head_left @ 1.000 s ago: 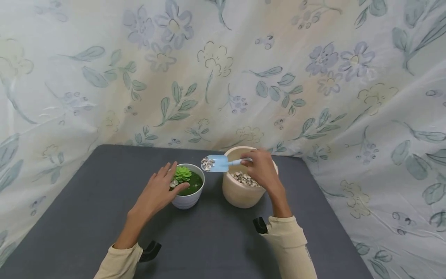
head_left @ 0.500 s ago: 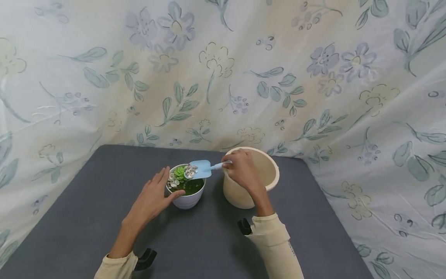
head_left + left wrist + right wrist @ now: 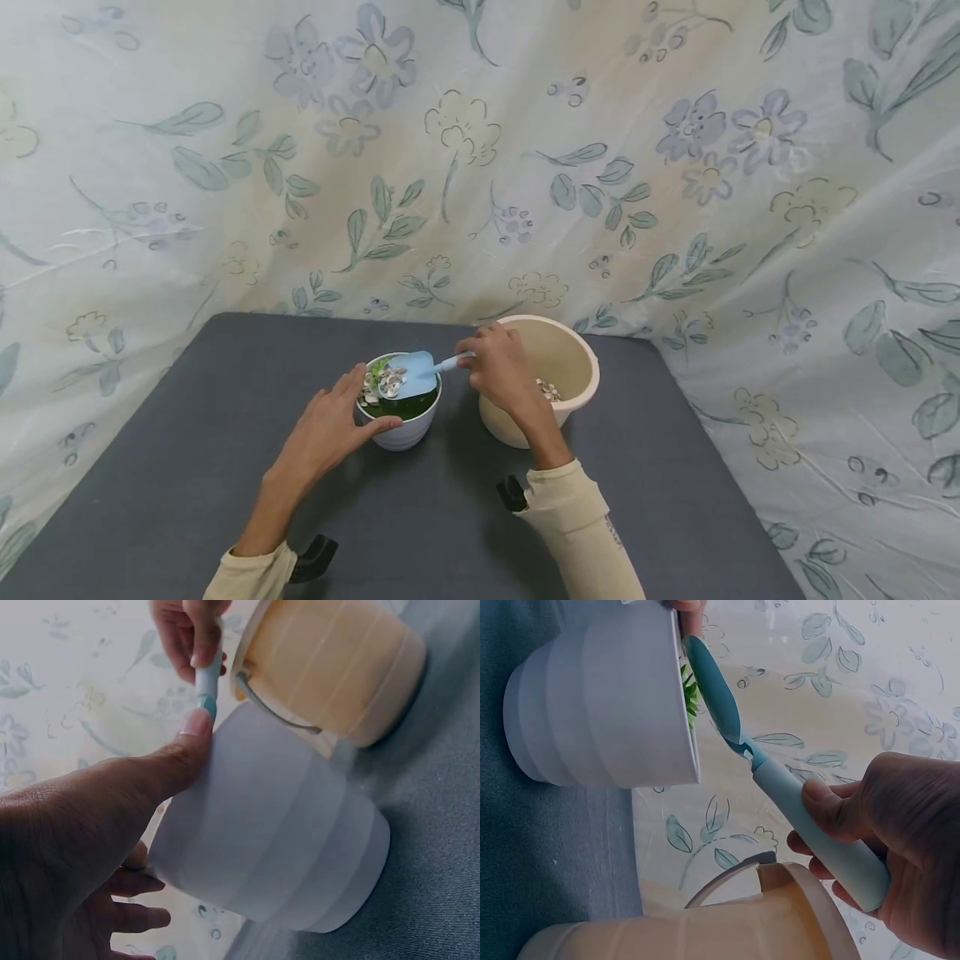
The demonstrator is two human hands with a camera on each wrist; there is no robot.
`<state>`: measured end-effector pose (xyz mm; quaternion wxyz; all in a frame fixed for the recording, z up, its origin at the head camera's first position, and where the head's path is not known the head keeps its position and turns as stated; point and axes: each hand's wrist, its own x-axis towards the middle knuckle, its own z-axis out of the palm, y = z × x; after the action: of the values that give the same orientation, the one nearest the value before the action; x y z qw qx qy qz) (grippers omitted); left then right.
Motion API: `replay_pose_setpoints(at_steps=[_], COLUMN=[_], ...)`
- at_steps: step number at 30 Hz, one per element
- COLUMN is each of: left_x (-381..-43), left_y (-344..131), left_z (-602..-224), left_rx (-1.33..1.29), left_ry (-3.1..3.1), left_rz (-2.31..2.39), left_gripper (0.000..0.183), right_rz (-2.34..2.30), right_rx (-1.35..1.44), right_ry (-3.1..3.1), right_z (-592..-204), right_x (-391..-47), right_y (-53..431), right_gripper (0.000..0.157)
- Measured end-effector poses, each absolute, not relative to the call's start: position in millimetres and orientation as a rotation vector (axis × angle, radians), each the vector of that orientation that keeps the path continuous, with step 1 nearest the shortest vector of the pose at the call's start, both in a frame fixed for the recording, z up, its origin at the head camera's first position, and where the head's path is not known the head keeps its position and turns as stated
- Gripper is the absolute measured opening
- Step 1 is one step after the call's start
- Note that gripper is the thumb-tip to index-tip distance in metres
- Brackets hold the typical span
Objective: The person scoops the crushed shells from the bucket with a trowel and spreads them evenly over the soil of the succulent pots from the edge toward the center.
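My right hand [image 3: 501, 367] grips the handle of a small light-blue trowel [image 3: 420, 373] carrying whitish pebbles [image 3: 391, 382]. Its blade tilts down over a white ribbed pot [image 3: 405, 435], with the tip low inside the rim. In the pot a green succulent [image 3: 690, 694] is partly hidden by the blade, above dark green filling with pale pebbles at the left. My left hand [image 3: 322, 433] rests at the near left rim, fingers fairly straight and spread, thumb along the front edge. Seen from the left wrist, the thumb tip [image 3: 196, 724] overlaps the rim close to the trowel's neck.
A cream bucket [image 3: 573, 358] with a carrying handle [image 3: 274, 709] stands right of the pot, pebbles [image 3: 549, 390] inside it. My right forearm passes in front of it. Both stand on a dark grey table [image 3: 450, 525] backed by a floral curtain [image 3: 480, 167].
My right hand has moved the loaded trowel left from beside the bucket to over the pot, and its tip has dipped. My left hand has shifted slightly left along the rim.
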<state>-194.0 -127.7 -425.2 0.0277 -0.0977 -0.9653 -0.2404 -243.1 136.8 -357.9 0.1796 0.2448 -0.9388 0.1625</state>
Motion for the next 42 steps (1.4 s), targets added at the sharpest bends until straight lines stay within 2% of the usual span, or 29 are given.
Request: replay_pose_setpoints(at_steps=[25, 42], left_x=[-194, -198], left_y=[-130, -134], left_z=[-426, -422], left_rx=[-0.332, -0.379], left_ry=[-2.957, -2.961], left_rz=[-0.728, -0.82], left_gripper=[0.117, 0.117], right_rz=[0.336, 0.317], right_rx=[0.886, 0.856], right_ry=[-2.271, -2.162], right_z=[-362, -358], right_x=[-237, -232], right_y=[128, 130], right_gripper=[0.02, 0.018])
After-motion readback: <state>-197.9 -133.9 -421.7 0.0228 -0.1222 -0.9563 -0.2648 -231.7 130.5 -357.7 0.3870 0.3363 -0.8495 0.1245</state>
